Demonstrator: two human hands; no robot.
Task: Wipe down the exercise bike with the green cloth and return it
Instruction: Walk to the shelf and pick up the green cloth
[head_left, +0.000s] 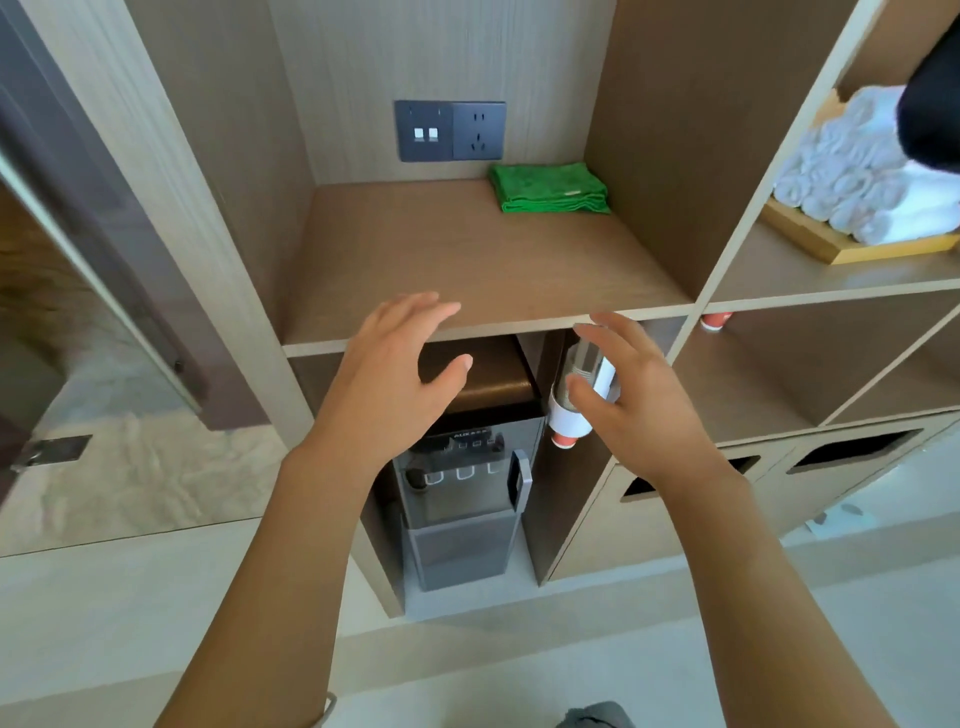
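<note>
Wooden shelving in a bright, pale-floored room

A brown shelf unit (498, 270) with beige edges carries a grey socket panel (449, 130) on its back wall. A water dispenser (457, 483) stands in the bay below, rolled white towels (862, 176) lie on a tray (810, 240) to the right, and a mirror (104, 415) is on the left.

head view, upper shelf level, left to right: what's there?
Dark grey wall switch and socket plate → folded green microfibre cloth at the back right of the brown wooden shelf → rolled white towels on a light wooden tray in the next compartment.
</note>
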